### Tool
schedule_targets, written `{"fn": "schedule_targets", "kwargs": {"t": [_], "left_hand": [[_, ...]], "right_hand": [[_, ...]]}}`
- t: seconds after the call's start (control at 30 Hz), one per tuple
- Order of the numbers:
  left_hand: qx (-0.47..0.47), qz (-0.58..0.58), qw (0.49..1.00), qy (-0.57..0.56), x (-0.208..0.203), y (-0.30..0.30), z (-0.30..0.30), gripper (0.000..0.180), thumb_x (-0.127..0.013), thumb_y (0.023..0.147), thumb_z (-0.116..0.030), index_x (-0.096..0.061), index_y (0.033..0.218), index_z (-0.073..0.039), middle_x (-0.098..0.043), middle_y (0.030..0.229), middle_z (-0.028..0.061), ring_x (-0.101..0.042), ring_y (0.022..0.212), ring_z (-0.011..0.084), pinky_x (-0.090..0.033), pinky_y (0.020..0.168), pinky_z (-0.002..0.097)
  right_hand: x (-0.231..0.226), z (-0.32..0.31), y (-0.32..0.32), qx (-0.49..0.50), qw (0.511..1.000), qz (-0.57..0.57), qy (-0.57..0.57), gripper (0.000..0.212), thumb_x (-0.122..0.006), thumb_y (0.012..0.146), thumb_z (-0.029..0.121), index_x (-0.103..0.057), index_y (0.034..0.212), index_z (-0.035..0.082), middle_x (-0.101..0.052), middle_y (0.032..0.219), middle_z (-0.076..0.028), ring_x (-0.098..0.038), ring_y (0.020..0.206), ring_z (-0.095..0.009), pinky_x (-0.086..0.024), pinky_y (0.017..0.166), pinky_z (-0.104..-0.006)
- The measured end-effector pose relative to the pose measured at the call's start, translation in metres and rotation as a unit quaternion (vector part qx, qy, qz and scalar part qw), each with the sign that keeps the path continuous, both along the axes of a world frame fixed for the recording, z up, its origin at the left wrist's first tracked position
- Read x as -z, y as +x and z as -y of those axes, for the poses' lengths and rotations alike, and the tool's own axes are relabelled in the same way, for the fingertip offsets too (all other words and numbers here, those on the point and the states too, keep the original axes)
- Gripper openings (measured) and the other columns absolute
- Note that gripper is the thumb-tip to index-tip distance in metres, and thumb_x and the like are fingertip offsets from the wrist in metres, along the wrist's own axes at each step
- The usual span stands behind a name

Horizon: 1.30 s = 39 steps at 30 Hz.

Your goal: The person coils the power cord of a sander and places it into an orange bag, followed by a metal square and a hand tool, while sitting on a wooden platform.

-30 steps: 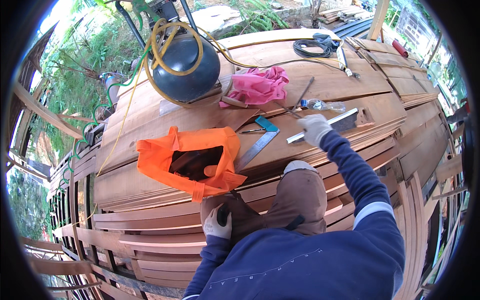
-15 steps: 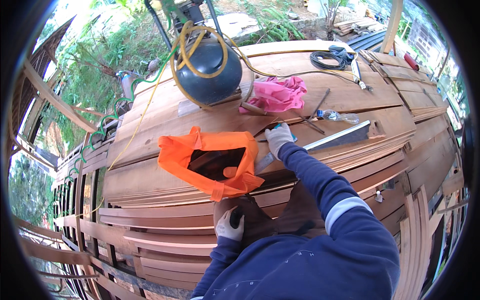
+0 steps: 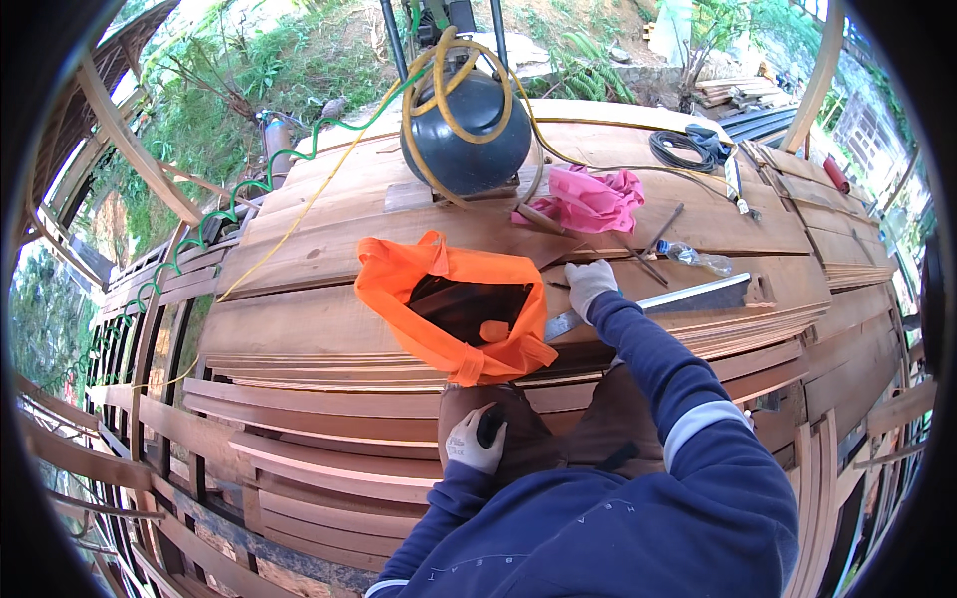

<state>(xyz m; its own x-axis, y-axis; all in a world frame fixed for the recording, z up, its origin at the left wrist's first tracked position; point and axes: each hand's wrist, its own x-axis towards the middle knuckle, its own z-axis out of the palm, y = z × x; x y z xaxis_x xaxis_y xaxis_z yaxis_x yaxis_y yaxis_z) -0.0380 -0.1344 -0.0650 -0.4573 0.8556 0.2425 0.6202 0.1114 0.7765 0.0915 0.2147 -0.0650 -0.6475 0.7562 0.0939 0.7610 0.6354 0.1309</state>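
Square [image 3: 561, 325] lying at the bag's [image 3: 510, 267] three o'clock, partly under the right hand [image 3: 593, 283].
I'm seeing bent right fingers but cannot tell whether they're gripping it. At the bag's six o'clock, the left hand [image 3: 473, 446] is holding a black object [image 3: 489, 426], presumably using the thigh [image 3: 520, 414] for support.

a bag [image 3: 454, 361] sits beyond the left hand [image 3: 476, 441], left of the right hand [image 3: 592, 284]; a handsaw [image 3: 706, 296] lies to the latter's right, a cloth [image 3: 598, 201] beyond both hands.
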Motion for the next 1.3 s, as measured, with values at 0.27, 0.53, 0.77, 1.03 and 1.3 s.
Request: {"fn": "schedule_targets", "kwargs": {"t": [0.27, 0.53, 0.77, 1.03, 1.3], "left_hand": [[0.016, 0.011, 1.0, 0.012, -0.002, -0.001, 0.002, 0.032, -0.072, 0.081, -0.016, -0.068, 0.113, -0.009, -0.07, 0.1, 0.0132, -0.067, 0.092, 0.0343, -0.053, 0.082, 0.0405], [0.016, 0.02, 0.999, 0.038, 0.008, -0.003, 0.0, 0.031, -0.072, 0.081, -0.014, -0.068, 0.112, -0.008, -0.07, 0.1, 0.0144, -0.068, 0.091, 0.034, -0.054, 0.081, 0.0397], [0.012, 0.006, 1.0, 0.023, 0.005, -0.005, 0.003, 0.032, -0.073, 0.082, -0.015, -0.068, 0.112, -0.007, -0.07, 0.101, 0.0145, -0.068, 0.094, 0.0324, -0.054, 0.084, 0.0386], [-0.001, 0.005, 1.0, -0.01, 0.001, 0.003, 0.007, 0.063, -0.074, 0.08, -0.008, -0.052, 0.138, -0.002, -0.063, 0.126, 0.0181, -0.064, 0.109, 0.0297, -0.049, 0.096, 0.0364], [-0.002, 0.024, 1.0, 0.016, 0.04, -0.013, 0.004, 0.058, -0.074, 0.079, -0.012, -0.056, 0.134, -0.003, -0.068, 0.112, 0.0184, -0.067, 0.1, 0.0319, -0.051, 0.092, 0.0381]], "right_hand": [[-0.003, 0.017, -0.002, -0.038, 0.997, 0.014, -0.063, 0.029, -0.054, 0.087, 0.016, -0.063, 0.114, 0.008, -0.073, 0.094, -0.013, -0.07, 0.091, -0.032, -0.049, 0.081, -0.0447], [0.004, 0.011, -0.014, -0.009, 0.998, 0.025, -0.055, 0.042, -0.05, 0.092, 0.017, -0.052, 0.132, 0.004, -0.073, 0.098, -0.016, -0.07, 0.096, -0.033, -0.047, 0.083, -0.0445], [-0.059, 0.046, -0.013, -0.003, 0.91, -0.397, -0.122, 0.022, -0.065, 0.077, 0.013, -0.068, 0.098, 0.007, -0.07, 0.094, -0.014, -0.068, 0.091, -0.033, -0.052, 0.083, -0.0427], [-0.164, 0.148, -0.03, -0.314, 0.794, -0.521, -0.002, 0.027, -0.069, 0.068, 0.006, -0.069, 0.095, 0.01, -0.063, 0.081, -0.009, -0.064, 0.087, -0.029, -0.044, 0.1, -0.0509], [-0.116, 0.142, -0.056, -0.219, 0.9, -0.365, 0.09, 0.028, -0.068, 0.077, 0.014, -0.069, 0.104, 0.008, -0.06, 0.078, -0.007, -0.062, 0.085, -0.027, -0.031, 0.109, -0.0589]]}}
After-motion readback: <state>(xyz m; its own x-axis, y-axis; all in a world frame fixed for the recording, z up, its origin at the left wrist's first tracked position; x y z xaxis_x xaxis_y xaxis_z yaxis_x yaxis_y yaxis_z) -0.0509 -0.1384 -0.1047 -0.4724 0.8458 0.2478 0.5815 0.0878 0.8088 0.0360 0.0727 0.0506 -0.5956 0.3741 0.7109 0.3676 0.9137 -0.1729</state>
